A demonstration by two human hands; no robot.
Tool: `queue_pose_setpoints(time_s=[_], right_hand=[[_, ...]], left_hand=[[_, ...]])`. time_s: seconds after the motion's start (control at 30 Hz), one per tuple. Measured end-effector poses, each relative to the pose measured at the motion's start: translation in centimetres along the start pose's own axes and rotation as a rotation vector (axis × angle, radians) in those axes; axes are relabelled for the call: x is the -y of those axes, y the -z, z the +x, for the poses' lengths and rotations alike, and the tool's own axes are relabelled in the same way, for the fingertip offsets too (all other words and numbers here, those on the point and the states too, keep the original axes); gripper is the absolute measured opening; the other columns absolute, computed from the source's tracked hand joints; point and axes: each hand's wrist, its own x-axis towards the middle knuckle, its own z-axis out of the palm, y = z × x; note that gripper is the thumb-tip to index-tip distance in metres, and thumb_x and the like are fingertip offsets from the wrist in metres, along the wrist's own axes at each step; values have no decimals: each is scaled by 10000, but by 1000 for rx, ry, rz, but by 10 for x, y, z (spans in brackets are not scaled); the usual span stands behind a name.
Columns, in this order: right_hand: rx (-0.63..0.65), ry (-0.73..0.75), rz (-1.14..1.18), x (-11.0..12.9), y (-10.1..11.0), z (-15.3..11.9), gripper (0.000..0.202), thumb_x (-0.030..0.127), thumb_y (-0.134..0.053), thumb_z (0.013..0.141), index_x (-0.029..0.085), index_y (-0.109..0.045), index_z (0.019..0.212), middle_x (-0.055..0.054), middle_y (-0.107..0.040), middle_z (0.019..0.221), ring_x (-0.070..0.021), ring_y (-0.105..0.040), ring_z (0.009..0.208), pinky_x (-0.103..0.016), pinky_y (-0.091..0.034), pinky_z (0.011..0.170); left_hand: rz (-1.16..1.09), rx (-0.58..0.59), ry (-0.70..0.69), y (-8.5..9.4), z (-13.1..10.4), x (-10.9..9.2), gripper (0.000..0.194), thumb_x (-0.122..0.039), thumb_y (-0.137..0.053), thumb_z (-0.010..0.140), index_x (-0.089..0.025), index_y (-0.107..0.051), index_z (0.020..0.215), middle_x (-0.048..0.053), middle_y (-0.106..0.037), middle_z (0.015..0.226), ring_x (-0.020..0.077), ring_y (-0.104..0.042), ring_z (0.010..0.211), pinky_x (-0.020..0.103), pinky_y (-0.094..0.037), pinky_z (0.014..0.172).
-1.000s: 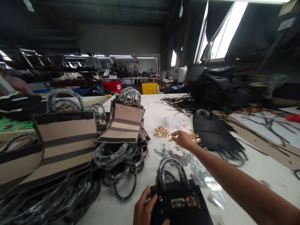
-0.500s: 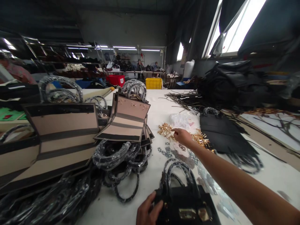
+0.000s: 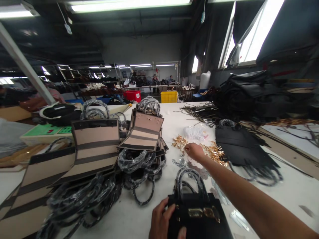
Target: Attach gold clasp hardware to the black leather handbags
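The left hand (image 3: 163,221) gripped the black handbag (image 3: 199,217) on the bench (image 3: 171,119); the right hand (image 3: 195,151) pinched among gold fittings (image 3: 214,152), grip unclear. A careless sweep could likely scatter them.

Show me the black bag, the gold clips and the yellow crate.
black bag (image 3: 199,220), head view, front panel
gold clips (image 3: 214,152), head view, middle of pile
yellow crate (image 3: 168,97), head view, front wall

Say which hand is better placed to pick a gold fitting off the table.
Right. The right hand is stretched out at the gold fittings; the left hand is near, on the black bag.
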Motion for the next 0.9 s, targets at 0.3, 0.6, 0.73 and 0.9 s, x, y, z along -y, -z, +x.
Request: queue_pose_setpoints(time_s=[0.3, 0.6, 0.73, 0.9], right_hand=[[-10, -9, 37, -5, 11, -19, 435, 215, -568, 890, 273, -739, 1286, -71, -712, 1319, -248, -687, 1100, -300, -490, 847], [105, -52, 126, 3, -5, 16, 283, 250, -697, 812, 297, -820, 1063, -40, -793, 1075, -224, -711, 965, -284, -495, 797], [100, -124, 216, -9, 4, 26, 201, 202, -732, 713, 242, -823, 887, -18, -796, 895, -194, -710, 816, -248, -473, 690], [-6, -163, 408, -30, 29, 6, 213, 298, -705, 758, 185, -818, 898, -33, -789, 794, -188, -706, 746, -247, -474, 659]], left_hand=[[-3, -41, -3, 5, 3, -12, 394, -302, -586, 881, -217, -618, 1265, 161, -607, 1321, 308, -636, 1199, 445, -600, 932], [-45, -27, 2, 1, 2, -8, 412, -304, -575, 886, -217, -597, 1288, 171, -597, 1318, 315, -626, 1200, 449, -597, 916], [-45, -28, 17, 2, 3, -8, 401, -315, -585, 884, -223, -608, 1274, 169, -606, 1312, 320, -632, 1196, 451, -601, 914], [-54, 9, 30, 7, 3, -10, 415, -259, -619, 869, -227, -612, 1283, 154, -600, 1333, 311, -625, 1212, 460, -595, 956]])
